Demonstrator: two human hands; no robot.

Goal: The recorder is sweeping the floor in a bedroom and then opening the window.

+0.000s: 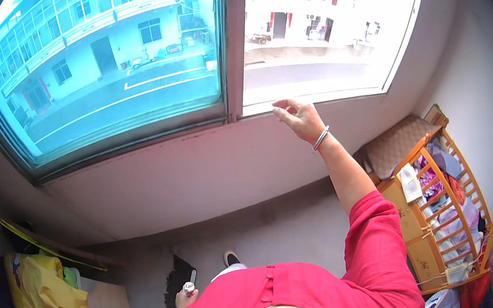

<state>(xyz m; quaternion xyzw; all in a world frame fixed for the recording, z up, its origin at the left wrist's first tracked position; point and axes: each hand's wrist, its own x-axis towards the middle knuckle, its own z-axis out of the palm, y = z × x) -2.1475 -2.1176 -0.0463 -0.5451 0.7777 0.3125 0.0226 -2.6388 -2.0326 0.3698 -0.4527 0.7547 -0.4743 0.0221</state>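
Observation:
My right arm, in a red sleeve and with a bangle at the wrist, reaches out to the window. My right hand [301,120] is in front of the lower frame of the bright right-hand window opening [314,100]. Its fingers are bent with a small gap to the thumb, and nothing shows between them. Whether it touches the frame I cannot tell. Low on the left, my left hand [182,299] is closed round the pale-ended handle of what looks like a black shaggy duster [179,280]. My body hides part of that hand.
A blue-tinted window pane [110,66] fills the upper left. On the right stands a wooden crib [437,203] heaped with clothes, beside a brown padded piece [398,143]. Yellow cloth [50,298] lies at lower left. A shoe [231,258] shows on the grey floor [281,230].

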